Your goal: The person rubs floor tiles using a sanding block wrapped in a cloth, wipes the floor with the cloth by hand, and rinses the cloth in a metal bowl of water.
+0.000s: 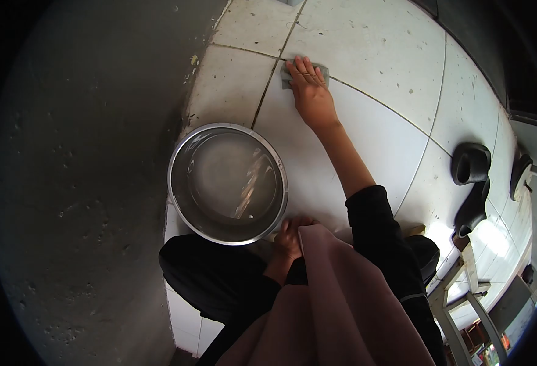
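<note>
My right hand (311,97) reaches forward over the white tiled floor and is closed on a grey cloth (286,78), pressing it down where tile joints meet. The cloth shows on both sides of my fingers. Close to my body, my left hand (288,240) is curled beside the near rim of a round metal basin (229,235). A pinkish garment (335,274) partly covers that hand, so what its fingers hold, if anything, is hidden. Cloudy water (219,177) seems to fill the lower part of the basin.
A dark wall or raised surface (85,171) runs along the left. Dark footwear (471,183) lies on the tiles at right. A metal-framed stand (457,293) is at lower right. My bent knee (204,268) is close to the basin. Specks of dirt mark the far tiles (378,49).
</note>
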Demonstrator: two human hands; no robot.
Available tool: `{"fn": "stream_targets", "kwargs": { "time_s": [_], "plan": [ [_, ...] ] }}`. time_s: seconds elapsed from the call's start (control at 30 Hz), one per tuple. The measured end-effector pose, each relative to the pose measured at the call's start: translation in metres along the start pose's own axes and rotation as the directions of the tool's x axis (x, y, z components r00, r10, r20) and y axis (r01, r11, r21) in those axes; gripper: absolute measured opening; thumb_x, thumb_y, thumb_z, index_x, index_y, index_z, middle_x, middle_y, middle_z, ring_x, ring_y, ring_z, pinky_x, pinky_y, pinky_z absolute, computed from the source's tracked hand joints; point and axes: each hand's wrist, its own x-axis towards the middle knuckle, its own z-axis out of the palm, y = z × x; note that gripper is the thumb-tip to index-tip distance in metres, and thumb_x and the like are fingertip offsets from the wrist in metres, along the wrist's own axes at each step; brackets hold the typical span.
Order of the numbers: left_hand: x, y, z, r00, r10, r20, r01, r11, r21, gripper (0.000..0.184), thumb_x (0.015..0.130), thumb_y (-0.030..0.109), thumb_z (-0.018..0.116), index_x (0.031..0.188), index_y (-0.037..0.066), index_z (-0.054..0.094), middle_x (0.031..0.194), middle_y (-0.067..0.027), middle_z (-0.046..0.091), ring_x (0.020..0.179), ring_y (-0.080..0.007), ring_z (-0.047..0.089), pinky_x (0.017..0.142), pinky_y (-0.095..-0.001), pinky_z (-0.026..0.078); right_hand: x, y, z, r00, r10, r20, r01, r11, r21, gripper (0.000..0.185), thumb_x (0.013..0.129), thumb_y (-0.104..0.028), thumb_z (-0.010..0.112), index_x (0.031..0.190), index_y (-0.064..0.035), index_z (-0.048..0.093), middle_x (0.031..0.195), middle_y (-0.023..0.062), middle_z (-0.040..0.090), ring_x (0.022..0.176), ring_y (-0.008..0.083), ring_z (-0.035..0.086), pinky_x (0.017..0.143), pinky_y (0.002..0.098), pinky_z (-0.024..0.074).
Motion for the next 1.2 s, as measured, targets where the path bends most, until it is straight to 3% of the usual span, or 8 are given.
{"fn": "stream_targets", "kwargs": {
  "time_s": [0.13,0.37,0.6,0.73,0.87,0.97,1.1,1.2],
  "plan": [
    [0.0,-0.003,0.001,0.997,0.031,-0.065,-0.031,0.999,0.007,0.018,0.08,0.031,0.05,0.089,0.017,0.057,0.086,0.0041,0.055,0.077,-0.0146,0.054,0.068,-0.0345,0.036,-0.038,0.017,-0.039,0.993,0.117,0.021,-0.116,0.993,-0.012,0.041,0.093,-0.008,0.049,0.133,-0.0084,0.047,0.14,0.0126,0.043,0.133,0.0282,0.036,0.109,0.0433,0.0297],
    [0.0,-0.006,0.001,0.995,0.046,-0.087,-0.053,0.995,-0.081,0.021,0.079,0.03,0.05,0.093,0.017,0.059,0.091,0.0022,0.058,0.079,-0.0158,0.055,0.07,-0.0361,0.037,-0.141,-0.06,-0.06,0.945,0.293,0.145,-0.287,0.956,-0.059,0.051,0.088,-0.005,0.052,0.138,-0.0098,0.043,0.143,0.0159,0.038,0.135,0.0316,0.033,0.108,0.0475,0.0284],
    [-0.002,-0.004,0.003,0.998,0.045,-0.054,-0.047,0.999,-0.028,0.02,0.081,0.03,0.049,0.094,0.017,0.058,0.091,0.0029,0.058,0.08,-0.0143,0.056,0.07,-0.0354,0.036,-0.044,-0.035,-0.012,0.998,0.051,0.038,-0.051,0.999,-0.003,0.047,0.088,-0.008,0.054,0.134,-0.0084,0.046,0.14,0.0151,0.043,0.133,0.0281,0.037,0.109,0.0426,0.03],
    [0.002,-0.003,-0.006,0.998,0.057,-0.021,-0.056,0.998,0.04,0.02,0.082,0.031,0.048,0.093,0.016,0.058,0.09,0.0034,0.058,0.081,-0.0134,0.056,0.069,-0.0351,0.036,-0.015,-0.003,-0.016,0.997,0.042,0.062,-0.044,0.999,0.027,0.044,0.091,-0.01,0.051,0.134,-0.0086,0.045,0.14,0.0148,0.043,0.134,0.0283,0.035,0.109,0.0428,0.03],
    [-0.008,-0.003,0.009,0.999,0.043,-0.011,-0.043,0.999,-0.03,0.023,0.081,0.032,0.048,0.094,0.016,0.059,0.093,0.0007,0.059,0.082,-0.0176,0.057,0.073,-0.0375,0.038,-0.089,-0.011,-0.054,0.957,0.291,0.0,-0.29,0.956,-0.051,0.046,0.091,-0.007,0.05,0.136,-0.0094,0.044,0.142,0.0146,0.04,0.135,0.0322,0.033,0.108,0.0473,0.0296],
    [-0.009,-0.008,0.008,0.997,0.07,-0.029,-0.072,0.996,-0.053,0.025,0.08,0.033,0.049,0.095,0.015,0.06,0.096,-0.0016,0.059,0.083,-0.0206,0.057,0.075,-0.0394,0.039,-0.156,-0.06,-0.069,0.934,0.317,0.164,-0.316,0.948,-0.034,0.051,0.089,-0.004,0.05,0.139,-0.0109,0.042,0.146,0.0153,0.035,0.135,0.0327,0.032,0.108,0.0493,0.028],
    [-0.004,-0.008,0.009,0.992,0.057,-0.112,-0.062,0.997,-0.04,0.026,0.079,0.032,0.051,0.096,0.016,0.061,0.098,-0.0009,0.06,0.084,-0.0201,0.057,0.073,-0.0392,0.039,-0.15,-0.082,-0.051,0.958,0.16,0.236,-0.171,0.985,0.027,0.052,0.086,-0.004,0.053,0.136,-0.0106,0.045,0.143,0.0131,0.04,0.134,0.0283,0.036,0.109,0.0441,0.0296],
    [-0.003,-0.004,0.005,0.996,0.043,-0.081,-0.044,0.999,-0.012,0.024,0.079,0.032,0.051,0.095,0.016,0.06,0.095,0.0004,0.059,0.083,-0.0183,0.057,0.071,-0.0379,0.039,-0.083,-0.057,-0.031,0.988,0.035,0.154,-0.042,0.998,0.041,0.047,0.086,-0.005,0.053,0.133,-0.0087,0.047,0.14,0.0132,0.043,0.133,0.0268,0.037,0.108,0.042,0.0312]
  ]
}}
